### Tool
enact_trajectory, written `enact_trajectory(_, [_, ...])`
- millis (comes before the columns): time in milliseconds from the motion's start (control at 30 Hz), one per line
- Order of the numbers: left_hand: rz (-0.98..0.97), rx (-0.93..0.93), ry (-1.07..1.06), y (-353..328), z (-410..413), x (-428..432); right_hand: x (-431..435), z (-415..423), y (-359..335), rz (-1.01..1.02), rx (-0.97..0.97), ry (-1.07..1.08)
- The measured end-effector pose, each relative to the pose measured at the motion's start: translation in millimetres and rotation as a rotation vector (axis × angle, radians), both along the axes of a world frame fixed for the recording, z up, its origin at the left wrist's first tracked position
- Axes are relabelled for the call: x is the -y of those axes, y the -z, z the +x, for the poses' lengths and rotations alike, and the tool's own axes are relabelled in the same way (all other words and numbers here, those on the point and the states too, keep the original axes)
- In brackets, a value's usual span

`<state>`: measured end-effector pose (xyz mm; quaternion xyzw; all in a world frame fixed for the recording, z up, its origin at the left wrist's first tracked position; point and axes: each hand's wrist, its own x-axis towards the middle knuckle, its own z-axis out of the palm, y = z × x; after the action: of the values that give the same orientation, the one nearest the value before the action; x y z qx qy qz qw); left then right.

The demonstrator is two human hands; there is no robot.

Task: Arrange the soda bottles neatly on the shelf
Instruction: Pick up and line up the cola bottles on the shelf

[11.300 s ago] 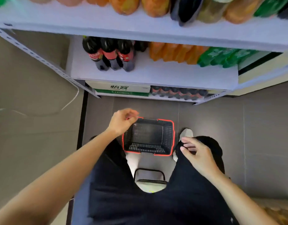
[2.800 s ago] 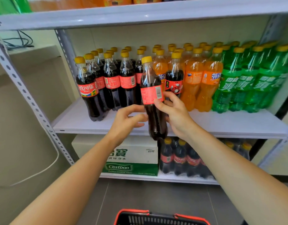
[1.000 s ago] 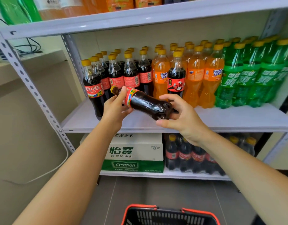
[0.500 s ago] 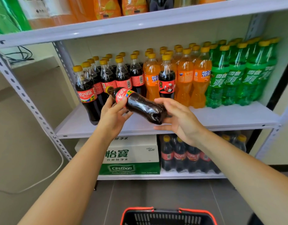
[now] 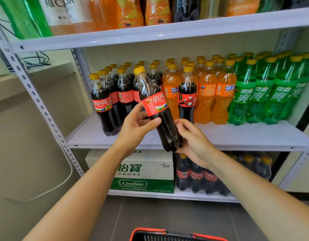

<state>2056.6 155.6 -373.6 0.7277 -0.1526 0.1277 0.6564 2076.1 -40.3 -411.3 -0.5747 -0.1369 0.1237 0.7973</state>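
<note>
Left grip (image 5: 136, 127) is closed round the middle of a cola bottle (image 5: 155, 103). The thumb lies across the front just under the red label and the fingers are wrapped behind it. The cola bottle is held in the air in front of the shelf (image 5: 237, 134). It is tilted, with its yellow cap up and to the left and its base down and to the right, past the shelf's front edge. Right grip (image 5: 193, 143) curls round the bottle's lower end, fingers bent on the dark plastic near the base.

At far left a white cable (image 5: 63, 181) hangs beside the rack. On the shelf, the cola row (image 5: 102, 103) stands upright at the left, several deep, with one bottle set forward of the others. To its right come the orange bottles (image 5: 207, 94), with a dark bottle (image 5: 187, 100) bearing a black and red label standing in their front line, orange on both sides of it. The green bottles (image 5: 260, 96) fill the right end. All the caps are yellow.

Above, the top shelf (image 5: 167, 30) carries larger bottles, cut off by the frame. Below, a water box (image 5: 143, 171) sits at the left and a cola pack (image 5: 195, 176) just beside it on the right. A basket (image 5: 167, 234) with a red rim shows at the bottom edge, on the floor.
</note>
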Motion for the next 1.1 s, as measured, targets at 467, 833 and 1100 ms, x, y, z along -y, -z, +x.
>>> enact_trajectory(467, [0.051, 0.064, -0.285, 21, -28, -64, 2, 57, 0, -0.640, 0.237, 0.919])
enact_trajectory(833, [0.089, 0.133, -0.691, 12, -49, -146, 0, 92, 13, -0.749, 0.382, 0.709])
enact_trajectory(1100, [0.189, 0.085, -0.820, 18, -25, -182, -44, 71, 7, -0.664, 0.438, 0.394])
